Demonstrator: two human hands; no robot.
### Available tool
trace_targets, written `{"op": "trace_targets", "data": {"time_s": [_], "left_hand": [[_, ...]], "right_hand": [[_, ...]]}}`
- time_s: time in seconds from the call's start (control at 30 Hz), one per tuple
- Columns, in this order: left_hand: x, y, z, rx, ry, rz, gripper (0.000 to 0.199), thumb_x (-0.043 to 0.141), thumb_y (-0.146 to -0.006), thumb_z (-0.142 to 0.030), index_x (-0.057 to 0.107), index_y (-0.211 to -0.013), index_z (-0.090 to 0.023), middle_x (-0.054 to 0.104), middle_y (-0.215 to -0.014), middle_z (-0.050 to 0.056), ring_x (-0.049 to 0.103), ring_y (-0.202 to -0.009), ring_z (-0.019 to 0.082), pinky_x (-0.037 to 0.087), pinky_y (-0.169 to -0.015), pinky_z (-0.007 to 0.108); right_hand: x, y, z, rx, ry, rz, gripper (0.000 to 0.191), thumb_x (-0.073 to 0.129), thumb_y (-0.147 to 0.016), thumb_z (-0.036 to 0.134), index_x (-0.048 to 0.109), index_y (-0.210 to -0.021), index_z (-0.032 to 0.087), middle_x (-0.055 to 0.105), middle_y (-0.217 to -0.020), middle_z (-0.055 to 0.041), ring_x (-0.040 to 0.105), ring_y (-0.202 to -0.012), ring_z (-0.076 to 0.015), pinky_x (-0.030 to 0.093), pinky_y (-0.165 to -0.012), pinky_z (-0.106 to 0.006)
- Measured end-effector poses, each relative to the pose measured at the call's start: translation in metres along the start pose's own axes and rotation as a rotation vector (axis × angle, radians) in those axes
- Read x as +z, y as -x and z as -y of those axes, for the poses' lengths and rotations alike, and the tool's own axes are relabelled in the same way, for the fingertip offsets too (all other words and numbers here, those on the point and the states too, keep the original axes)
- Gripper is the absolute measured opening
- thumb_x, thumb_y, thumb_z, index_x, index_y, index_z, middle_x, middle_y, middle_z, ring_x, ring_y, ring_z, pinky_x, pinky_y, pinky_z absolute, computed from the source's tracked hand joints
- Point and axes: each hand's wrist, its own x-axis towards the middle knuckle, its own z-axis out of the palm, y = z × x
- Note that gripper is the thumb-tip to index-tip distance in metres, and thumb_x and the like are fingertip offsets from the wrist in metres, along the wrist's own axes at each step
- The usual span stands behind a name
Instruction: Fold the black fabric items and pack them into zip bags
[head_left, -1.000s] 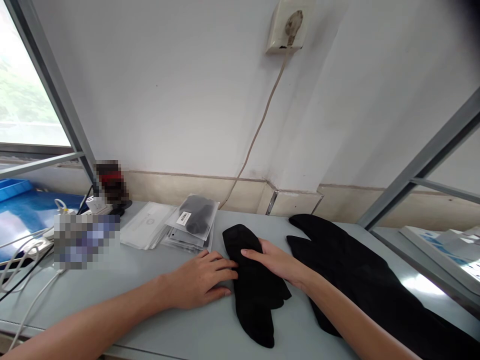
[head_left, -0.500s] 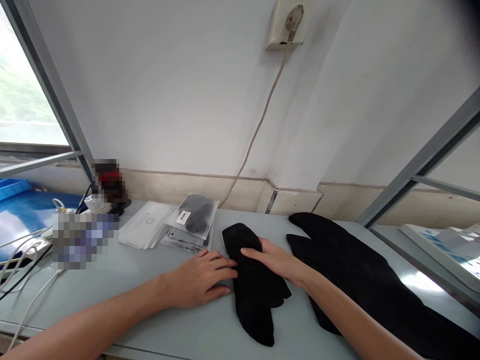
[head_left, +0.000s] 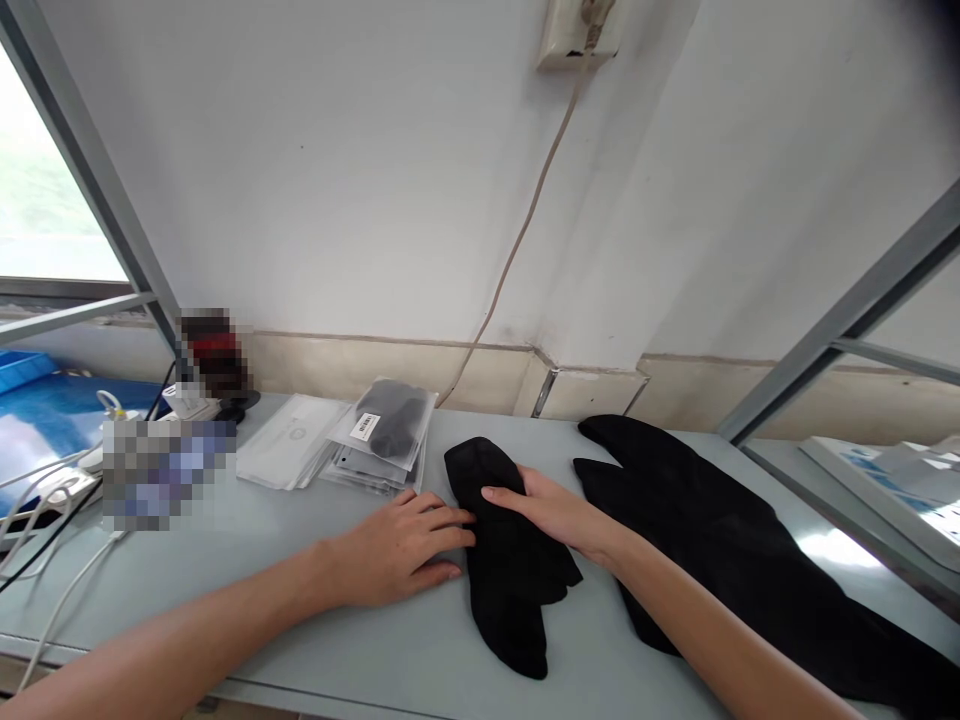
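Note:
A folded black cloth piece lies flat on the grey table in front of me. My right hand grips its upper right edge, thumb on top and the other fingers hidden beneath. Spread on the tabletop, my left hand has its fingertips at the cloth's left edge. To the right, a larger heap of black cloth passes partly behind my right forearm.
Clear packets with dark contents and a stack of translucent bags lie behind my left hand. White cables run at the left. Metal frame posts rise on both sides, and a corded plug hangs from a wall socket.
The view has tilted down slightly, so the socket sits higher in the picture. Both hands and the black cloth keep the same positions relative to each other.

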Motion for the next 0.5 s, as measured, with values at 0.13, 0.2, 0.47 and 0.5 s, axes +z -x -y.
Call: {"op": "trace_targets", "data": {"time_s": [0.13,0.2,0.47,0.5], "left_hand": [[-0.0017,-0.0004,-0.0010,0.001,0.002,0.000,0.033,0.058,-0.105,-0.033,0.059,-0.137,-0.024,0.062,-0.147,0.007,0.059,-0.120,0.026,0.045,-0.098,0.040],[-0.0028,-0.0005,-0.0018,0.000,0.006,0.003,0.033,0.058,-0.105,-0.033,0.060,-0.136,-0.024,0.062,-0.147,0.007,0.059,-0.120,0.027,0.045,-0.098,0.040],[-0.0026,0.0001,-0.0024,-0.002,0.003,-0.018,0.032,0.056,-0.105,-0.034,0.060,-0.136,-0.025,0.063,-0.146,0.007,0.061,-0.118,0.026,0.045,-0.099,0.040],[-0.0023,0.0002,-0.0022,-0.001,0.002,-0.020,0.032,0.056,-0.106,-0.034,0.060,-0.136,-0.025,0.063,-0.146,0.007,0.061,-0.118,0.026,0.045,-0.099,0.040]], "right_hand": [[0.0000,0.0006,0.0010,-0.018,-0.005,0.012,0.048,0.075,-0.087,0.057,0.073,-0.123,0.025,0.076,-0.128,-0.0049,0.070,-0.115,-0.0320,0.055,-0.100,-0.043],[0.0005,0.0019,0.0030,-0.014,-0.004,0.013,0.049,0.075,-0.086,0.057,0.072,-0.124,0.025,0.076,-0.130,-0.0051,0.070,-0.116,-0.0323,0.055,-0.100,-0.043],[-0.0005,-0.0003,-0.0013,-0.054,-0.010,0.035,0.052,0.073,-0.088,0.055,0.070,-0.128,0.022,0.074,-0.133,-0.0064,0.069,-0.118,-0.0314,0.054,-0.102,-0.043],[-0.0008,-0.0011,-0.0027,-0.062,-0.010,0.041,0.052,0.073,-0.089,0.056,0.070,-0.128,0.022,0.074,-0.133,-0.0064,0.069,-0.119,-0.0313,0.053,-0.103,-0.043]]}}
